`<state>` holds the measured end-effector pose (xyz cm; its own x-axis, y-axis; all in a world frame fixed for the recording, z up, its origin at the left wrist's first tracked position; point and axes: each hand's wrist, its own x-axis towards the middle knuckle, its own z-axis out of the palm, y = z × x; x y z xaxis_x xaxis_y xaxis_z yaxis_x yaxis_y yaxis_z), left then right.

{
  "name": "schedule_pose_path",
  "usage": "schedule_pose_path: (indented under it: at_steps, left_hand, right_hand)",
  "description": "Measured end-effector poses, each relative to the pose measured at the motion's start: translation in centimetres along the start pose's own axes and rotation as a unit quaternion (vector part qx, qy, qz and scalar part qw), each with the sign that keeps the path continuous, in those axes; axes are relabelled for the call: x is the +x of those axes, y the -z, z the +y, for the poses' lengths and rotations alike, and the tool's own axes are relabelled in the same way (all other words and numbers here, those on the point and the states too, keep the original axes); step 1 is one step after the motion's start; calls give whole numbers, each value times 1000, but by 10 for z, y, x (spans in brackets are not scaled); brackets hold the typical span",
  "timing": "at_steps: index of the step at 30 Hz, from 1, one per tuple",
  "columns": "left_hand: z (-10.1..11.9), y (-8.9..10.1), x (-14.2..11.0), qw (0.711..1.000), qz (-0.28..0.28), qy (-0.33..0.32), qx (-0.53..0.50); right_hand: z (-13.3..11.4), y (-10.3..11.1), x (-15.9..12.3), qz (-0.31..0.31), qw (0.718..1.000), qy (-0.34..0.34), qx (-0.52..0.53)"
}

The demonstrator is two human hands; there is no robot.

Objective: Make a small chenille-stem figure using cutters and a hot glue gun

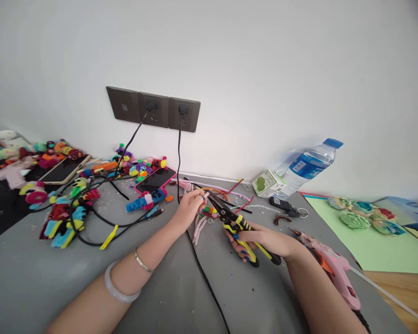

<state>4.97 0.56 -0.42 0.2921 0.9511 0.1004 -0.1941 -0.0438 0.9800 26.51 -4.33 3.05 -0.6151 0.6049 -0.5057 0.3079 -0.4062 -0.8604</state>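
My left hand (191,207) is closed in a pinch on a short pale pipe cleaner (205,195), mostly hidden by the fingers. My right hand (261,239) is wrapped round wire strippers (225,213) with black and yellow handles. Their jaws point up and left, right by the pinched end; whether they touch it I cannot tell. Beneath my hands lie pale pink pipe cleaners (198,228) and a small multicoloured piece (209,211). Red twisted pipe cleaners (236,185) lie just behind the jaws.
A pink glue gun (334,262) lies right of my right forearm. A water bottle (308,164), a juice carton (268,182) and a car key (282,205) stand or lie behind. Black cables (204,271) cross the grey table. Fuzzy figures (68,208) and a pink-edged phone (156,179) are left.
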Motion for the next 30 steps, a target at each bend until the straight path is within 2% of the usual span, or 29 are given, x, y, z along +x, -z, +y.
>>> schedule_pose_path:
  at_steps: [15,30]
  left_hand:
    - [0,0,0,1000,-4,-2,-9]
    - [6,-3,-2,999,21,9,32]
  right_hand:
    - [-3,-1,-1,6,1000,-6,-15]
    - [-3,-2,-1,13,1000,-7,0]
